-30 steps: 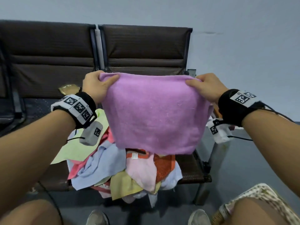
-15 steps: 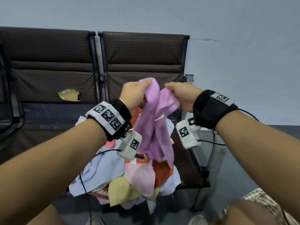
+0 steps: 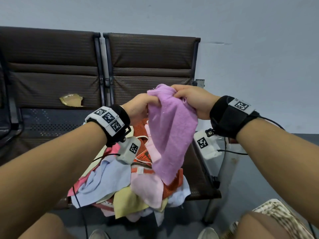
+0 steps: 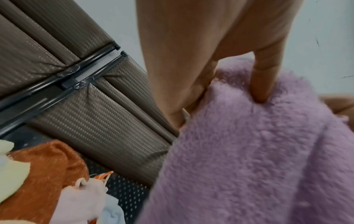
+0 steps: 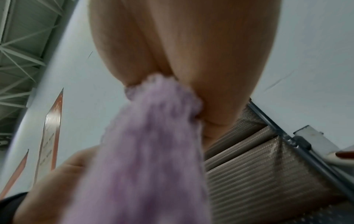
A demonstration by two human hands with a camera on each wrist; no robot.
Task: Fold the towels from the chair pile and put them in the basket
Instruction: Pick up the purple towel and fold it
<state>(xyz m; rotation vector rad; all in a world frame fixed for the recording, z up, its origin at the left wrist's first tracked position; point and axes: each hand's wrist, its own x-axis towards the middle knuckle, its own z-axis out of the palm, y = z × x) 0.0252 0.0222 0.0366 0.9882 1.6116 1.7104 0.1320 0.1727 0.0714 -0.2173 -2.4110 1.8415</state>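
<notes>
A purple towel hangs folded lengthwise above the chair pile. My left hand grips its top from the left, and my right hand pinches the top from the right, the two hands nearly touching. In the left wrist view my fingers press into the fluffy purple towel. In the right wrist view the purple towel is pinched between thumb and fingers. Below lies the pile of towels in blue, pink, yellow and orange on the brown chair seat.
Two brown padded chair backs stand against a grey wall, the left one with a torn patch. A metal chair leg stands at the right. A woven patterned item shows at the lower right. My knees and shoes fill the bottom edge.
A second ago the towel was stretched flat between my spread hands. The hands have come together, so the towel now hangs doubled with both top corners held side by side.
</notes>
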